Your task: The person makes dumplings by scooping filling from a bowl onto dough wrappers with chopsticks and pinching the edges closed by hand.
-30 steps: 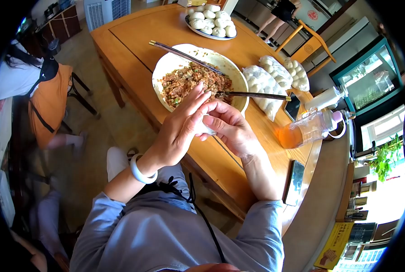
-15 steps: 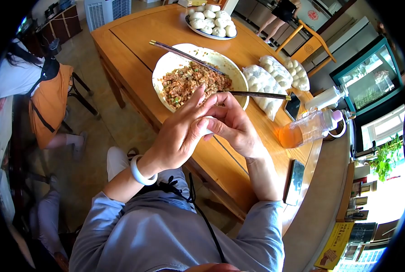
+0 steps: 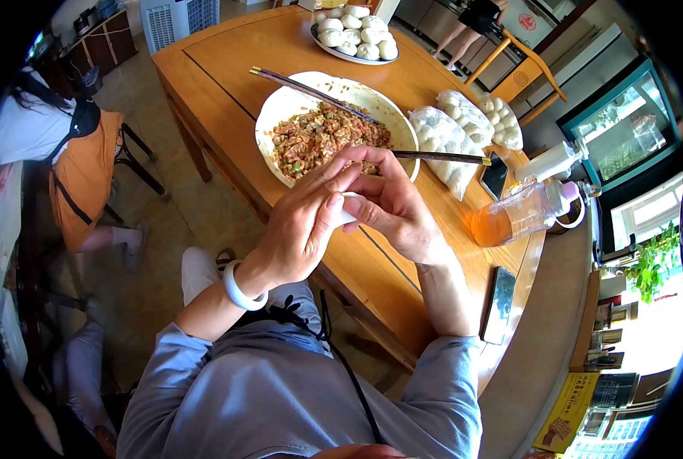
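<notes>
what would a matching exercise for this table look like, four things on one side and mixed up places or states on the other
Column one
1. bowl
2. plate
3. bottle
4. small white piece

Column two
A. has orange liquid inside
B. held between the left hand and the right hand
C. holds a brown chopped mixture
D. piled with white buns

Right pairs: 1-C, 2-D, 3-A, 4-B

The blue-grey top (image 3: 249,405) has loose, creased sleeves (image 3: 442,375); a smooth, pale bangle (image 3: 242,288) rings the left wrist (image 3: 257,269); black drawstrings (image 3: 327,333) dangle.
</notes>
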The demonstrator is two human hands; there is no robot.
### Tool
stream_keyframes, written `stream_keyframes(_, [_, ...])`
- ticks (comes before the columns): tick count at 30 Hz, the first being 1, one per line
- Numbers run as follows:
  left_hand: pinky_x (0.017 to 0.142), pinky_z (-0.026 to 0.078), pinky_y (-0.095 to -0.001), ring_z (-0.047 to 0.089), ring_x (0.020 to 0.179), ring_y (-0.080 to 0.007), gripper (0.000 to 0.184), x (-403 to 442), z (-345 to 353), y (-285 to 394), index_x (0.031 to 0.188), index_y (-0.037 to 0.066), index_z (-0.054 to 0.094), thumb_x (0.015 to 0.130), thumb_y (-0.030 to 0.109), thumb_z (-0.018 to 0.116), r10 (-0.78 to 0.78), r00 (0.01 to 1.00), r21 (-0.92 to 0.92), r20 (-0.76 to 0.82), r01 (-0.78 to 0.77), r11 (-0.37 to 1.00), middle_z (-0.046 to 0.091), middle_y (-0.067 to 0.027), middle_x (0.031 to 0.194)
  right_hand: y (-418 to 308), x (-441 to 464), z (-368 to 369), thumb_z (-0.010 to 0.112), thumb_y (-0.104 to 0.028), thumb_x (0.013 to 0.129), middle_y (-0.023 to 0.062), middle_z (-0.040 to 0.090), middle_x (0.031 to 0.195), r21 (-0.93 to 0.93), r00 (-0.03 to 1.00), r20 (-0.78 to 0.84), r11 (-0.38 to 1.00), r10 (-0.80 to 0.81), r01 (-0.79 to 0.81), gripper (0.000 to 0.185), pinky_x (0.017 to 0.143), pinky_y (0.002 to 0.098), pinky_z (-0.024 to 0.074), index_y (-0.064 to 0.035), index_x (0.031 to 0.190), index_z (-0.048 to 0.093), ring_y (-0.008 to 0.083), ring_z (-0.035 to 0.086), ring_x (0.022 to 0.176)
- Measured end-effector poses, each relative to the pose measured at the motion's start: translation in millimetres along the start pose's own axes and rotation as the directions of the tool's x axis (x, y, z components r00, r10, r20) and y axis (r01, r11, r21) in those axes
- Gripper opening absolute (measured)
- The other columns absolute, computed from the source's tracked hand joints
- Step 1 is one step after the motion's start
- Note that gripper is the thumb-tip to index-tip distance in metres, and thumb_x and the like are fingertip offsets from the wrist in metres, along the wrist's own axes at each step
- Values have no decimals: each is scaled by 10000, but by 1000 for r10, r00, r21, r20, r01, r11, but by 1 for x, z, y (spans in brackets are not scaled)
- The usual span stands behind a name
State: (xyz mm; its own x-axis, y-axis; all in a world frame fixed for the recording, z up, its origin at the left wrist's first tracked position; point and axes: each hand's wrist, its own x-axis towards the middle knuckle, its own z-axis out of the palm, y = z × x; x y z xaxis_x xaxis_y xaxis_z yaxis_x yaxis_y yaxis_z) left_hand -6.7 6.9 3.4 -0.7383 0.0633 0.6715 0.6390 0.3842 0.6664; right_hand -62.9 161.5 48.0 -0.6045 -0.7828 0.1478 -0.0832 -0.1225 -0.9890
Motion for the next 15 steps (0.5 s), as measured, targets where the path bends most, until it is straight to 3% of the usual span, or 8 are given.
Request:
stream_keyframes(3, [996, 348, -379, 402, 1223, -344, 487, 0, 0, -4, 1333, -33, 322, 960, 279, 357, 8, 1000, 6, 14, -8, 1000, 358, -214, 1356, -1, -1, -2, 542, -73, 878, 144, 570, 1071, 10, 1000, -4, 999, 30, -30, 484, 760, 281, 490, -49, 1290, 290, 187, 562, 974])
stream_keyframes(6, [1002, 351, -385, 357, 1257, -326, 652, -3, 6, -1, 1390, 1, 184, 924, 387, 425, -122, 992, -356, 38, 127, 926, 252, -200, 1417, -2, 0, 0, 540, -66, 876, 149, 572, 1069, -5, 1000, -20, 1000, -1, 1, 468, 777, 288, 484, -39, 1279, 303, 197, 564, 975])
stream_keyframes(8, [1001, 357, -395, 339, 1266, -318, 722, -4, 6, 0, 1398, 14, 148, 896, 424, 466, -195, 977, -580, 82, 206, 788, 219, -189, 1429, -4, -1, -1, 522, -59, 888, 136, 585, 1032, 2, 999, -50, 1000, -2, 2, 435, 767, 287, 485, -48, 1266, 308, 187, 568, 953])
stream_keyframes(9, [1000, 360, -400, 330, 1270, -314, 759, -4, 6, 1, 1402, 21, 130, 882, 442, 486, -226, 968, -677, 109, 239, 696, 203, -184, 1435, -4, -1, -1, 513, -56, 895, 130, 592, 1013, 5, 998, -64, 1000, -1, 2, 418, 762, 287, 485, -52, 1260, 310, 182, 569, 941])
stream_keyframes(10, [991, 375, -416, 361, 1251, -292, 694, -4, 3, 4, 1387, 21, 186, 902, 440, 451, -321, 932, -795, 169, 322, 515, 229, -190, 1415, 1, 0, -2, 521, -32, 880, 138, 594, 1026, -32, 993, -84, 996, -87, 84, 405, 767, 301, 492, -47, 1239, 336, 206, 593, 931])
stream_keyframes(13, [1004, 380, -372, 447, 1185, -250, 617, -1, 1, 3, 1329, 12, 307, 934, 486, 308, -343, 870, -930, 354, 367, -30, 393, -218, 1308, -6, -4, 4, 554, -19, 848, 152, 597, 1019, -464, 972, -105, 875, -212, 140, 427, 742, 315, 505, -34, 1224, 351, 241, 625, 889])
stream_keyframes(15, [1011, 375, -354, 459, 1176, -257, 630, 4, -3, 10, 1311, -22, 320, 937, 484, 296, -370, 839, -917, 398, 364, -161, 433, -219, 1272, -8, -4, 6, 606, -22, 802, 177, 580, 1058, -673, 953, -78, 721, -292, 166, 421, 720, 315, 516, -18, 1183, 429, 265, 645, 829])
